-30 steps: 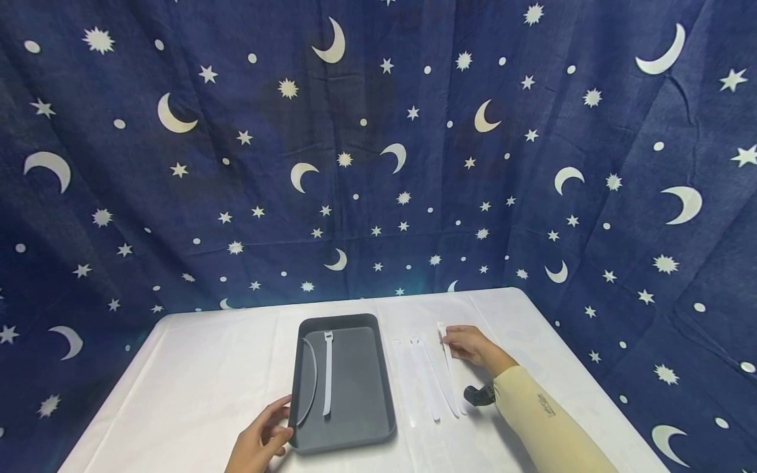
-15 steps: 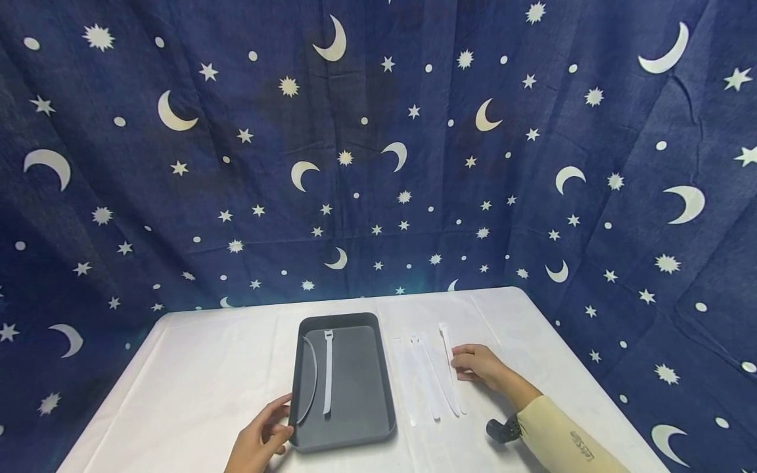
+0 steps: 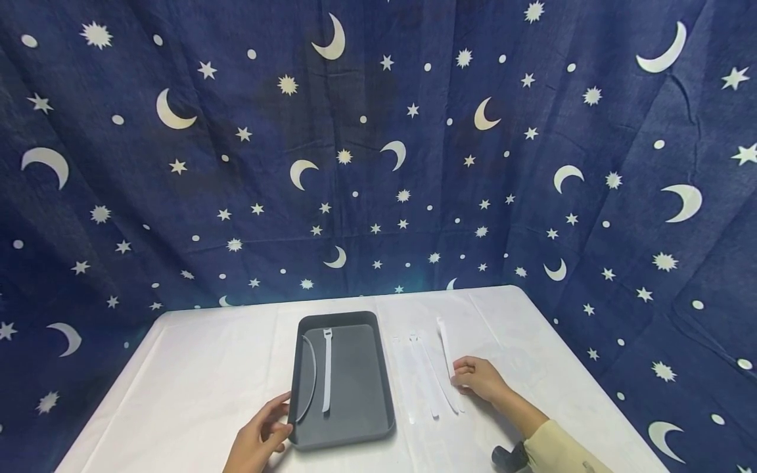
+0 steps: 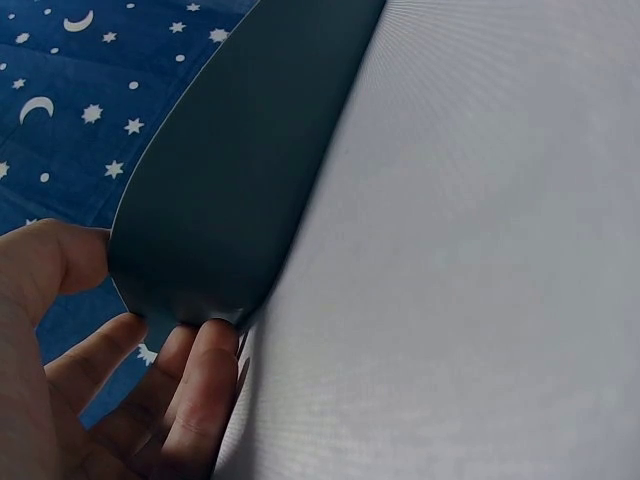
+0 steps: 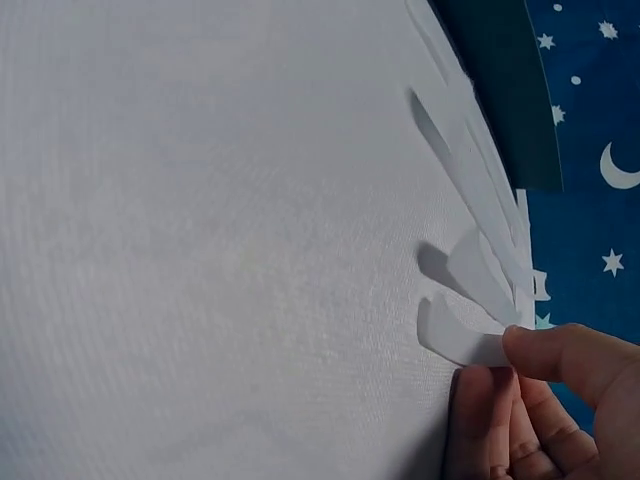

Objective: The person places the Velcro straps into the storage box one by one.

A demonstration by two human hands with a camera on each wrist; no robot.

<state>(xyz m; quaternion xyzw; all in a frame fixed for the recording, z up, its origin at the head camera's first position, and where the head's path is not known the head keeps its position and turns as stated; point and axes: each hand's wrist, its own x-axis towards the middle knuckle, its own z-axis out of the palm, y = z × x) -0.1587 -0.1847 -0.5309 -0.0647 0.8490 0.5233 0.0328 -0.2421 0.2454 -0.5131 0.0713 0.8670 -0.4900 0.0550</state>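
My left hand [image 3: 258, 435] grips the left wall of a dark grey tray [image 3: 378, 430] near its front corner, thumb at the rim [image 4: 112, 235] and fingertips against the outer side. Inside the tray lie a straight white cable tie [image 3: 328, 381] and a thin curved one [image 3: 313, 387]. To the right, my right hand [image 3: 481, 381] pinches a white cable tie [image 5: 475, 347] between thumb and index finger. Its slotted head end [image 3: 440, 323] points toward the back of the table. Just left of it, other white cable ties [image 3: 428, 374] lie side by side, their free ends toward me.
A white cloth covers the table [image 3: 207, 368]. Behind and to the right hangs a dark blue curtain [image 3: 378, 164] with moons and stars. A black wrist device [image 3: 510, 458] sits at the right sleeve [image 3: 558, 450], low over the table.
My right hand has slid toward me along the rightmost cable tie, from near its head to lower on the strip. The left hand and the tray have stayed put.
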